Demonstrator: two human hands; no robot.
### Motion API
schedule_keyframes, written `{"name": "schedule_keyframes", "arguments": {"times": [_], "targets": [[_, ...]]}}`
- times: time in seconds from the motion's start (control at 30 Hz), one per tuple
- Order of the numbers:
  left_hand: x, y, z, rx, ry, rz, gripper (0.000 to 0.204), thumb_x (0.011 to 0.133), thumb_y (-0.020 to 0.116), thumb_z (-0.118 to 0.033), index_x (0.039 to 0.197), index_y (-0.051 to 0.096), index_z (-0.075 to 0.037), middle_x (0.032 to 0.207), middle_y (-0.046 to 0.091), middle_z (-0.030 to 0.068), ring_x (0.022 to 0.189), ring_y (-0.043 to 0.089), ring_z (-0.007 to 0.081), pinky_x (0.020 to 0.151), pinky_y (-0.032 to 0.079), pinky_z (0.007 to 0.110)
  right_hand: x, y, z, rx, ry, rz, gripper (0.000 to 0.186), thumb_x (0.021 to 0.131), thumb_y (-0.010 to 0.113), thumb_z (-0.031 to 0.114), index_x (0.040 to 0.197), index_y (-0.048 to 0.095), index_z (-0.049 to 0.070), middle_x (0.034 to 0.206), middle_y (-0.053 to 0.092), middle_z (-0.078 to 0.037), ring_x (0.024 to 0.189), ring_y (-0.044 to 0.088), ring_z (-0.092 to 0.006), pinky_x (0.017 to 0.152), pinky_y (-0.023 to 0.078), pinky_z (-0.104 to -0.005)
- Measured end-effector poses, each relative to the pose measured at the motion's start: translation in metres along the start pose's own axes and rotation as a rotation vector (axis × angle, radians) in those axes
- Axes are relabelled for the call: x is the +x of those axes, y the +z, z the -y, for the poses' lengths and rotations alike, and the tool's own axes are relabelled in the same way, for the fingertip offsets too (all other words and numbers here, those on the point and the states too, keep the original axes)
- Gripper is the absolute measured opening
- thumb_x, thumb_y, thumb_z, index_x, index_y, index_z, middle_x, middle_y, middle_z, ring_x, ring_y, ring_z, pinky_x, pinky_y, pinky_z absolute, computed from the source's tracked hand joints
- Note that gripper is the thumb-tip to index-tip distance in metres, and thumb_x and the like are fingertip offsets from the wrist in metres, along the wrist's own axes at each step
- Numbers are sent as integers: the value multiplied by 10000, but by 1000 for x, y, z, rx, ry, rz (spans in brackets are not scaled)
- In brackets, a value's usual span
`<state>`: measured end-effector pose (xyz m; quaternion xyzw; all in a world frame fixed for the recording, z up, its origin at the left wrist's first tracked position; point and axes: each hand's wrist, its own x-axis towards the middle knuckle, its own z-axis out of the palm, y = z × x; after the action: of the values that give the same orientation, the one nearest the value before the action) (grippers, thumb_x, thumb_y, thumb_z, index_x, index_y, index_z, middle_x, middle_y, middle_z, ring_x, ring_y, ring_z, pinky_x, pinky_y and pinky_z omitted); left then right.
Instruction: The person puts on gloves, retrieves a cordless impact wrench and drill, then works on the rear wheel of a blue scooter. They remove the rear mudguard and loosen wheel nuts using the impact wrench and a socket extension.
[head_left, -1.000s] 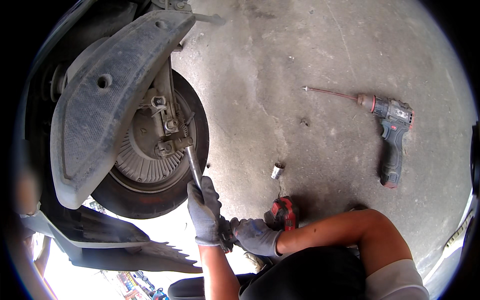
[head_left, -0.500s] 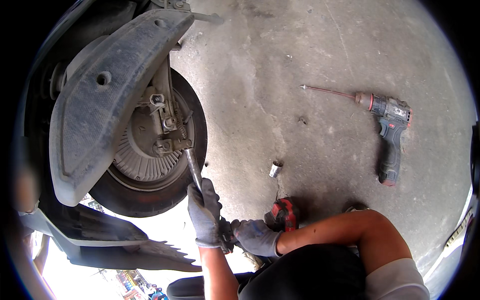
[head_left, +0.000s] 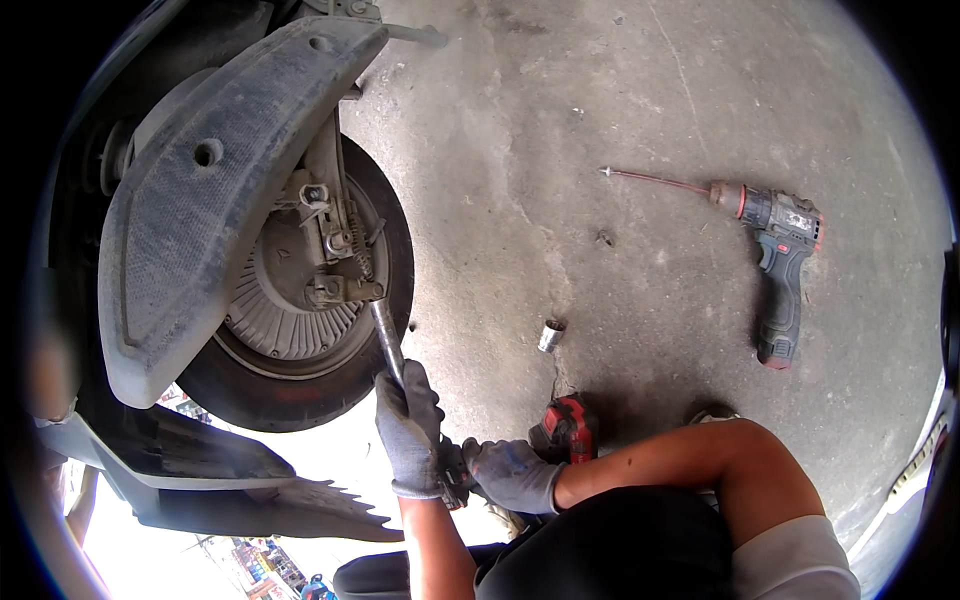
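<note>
My right hand (head_left: 515, 474), in a grey glove, is closed round the handle of a cordless impact wrench (head_left: 456, 474). A red and black battery (head_left: 572, 425) shows just past that hand. My left hand (head_left: 408, 425), gloved too, wraps the long steel socket shaft (head_left: 388, 338) in front of the tool. The shaft slants up and left, and its far end meets the bolt area of a bracket (head_left: 348, 289) beside the wheel hub. Whether it sits fully on a nut is too small to tell. A spring and bolts stand above that joint.
The wheel (head_left: 300, 395) with its black tyre lies under a scuffed grey plastic panel (head_left: 190, 210). On the concrete floor (head_left: 520, 110) are a loose chrome socket (head_left: 551, 336) and a cordless drill (head_left: 788, 255) with a long thin bit. A dark jagged-edged panel (head_left: 250, 495) sits lower left.
</note>
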<state>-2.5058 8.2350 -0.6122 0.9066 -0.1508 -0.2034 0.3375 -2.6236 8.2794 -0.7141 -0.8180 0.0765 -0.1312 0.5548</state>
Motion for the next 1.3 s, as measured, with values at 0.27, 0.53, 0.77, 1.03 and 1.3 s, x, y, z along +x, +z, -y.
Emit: {"name": "schedule_keyframes", "arguments": {"times": [0.27,0.53,0.77,1.03,1.3], "targets": [[-2,-2,2,0,-9,14,308,985,568,-382,881,445,-120,618,437,-41,463,387,27,389,270,200,0,-2,5,11,56,10,197,825,604,195,886,618,8,743,652,-152,693,681,-303,542,517,-443],[-6,-3,-6,-5,-45,20,287,995,556,-344,918,470,-81,644,445,-33,516,408,36,440,336,207,-1,-6,7,46,79,19,238,842,624,253,880,610,19,736,634,-167,679,663,-322,580,494,-440],[-9,-1,0,-12,-49,12,291,977,579,-377,924,480,-108,623,447,-40,477,407,43,413,302,207,-12,-4,6,-71,32,45,477,873,574,239,1209,516,-93,760,642,-152,655,657,-299,546,492,-424],[-17,-5,-7,27,-80,75,357,972,587,-399,911,488,-61,644,491,-3,505,461,65,452,386,227,-19,-27,19,-50,182,256,648,880,511,157,1405,303,-161,831,663,-174,672,668,-297,567,510,-436],[-10,-5,-15,43,-119,82,319,982,575,-357,978,515,-44,659,492,-15,530,458,55,481,403,216,-17,-11,4,-61,32,73,265,837,545,148,1034,576,-27,757,621,-129,717,650,-316,574,471,-456]]}}
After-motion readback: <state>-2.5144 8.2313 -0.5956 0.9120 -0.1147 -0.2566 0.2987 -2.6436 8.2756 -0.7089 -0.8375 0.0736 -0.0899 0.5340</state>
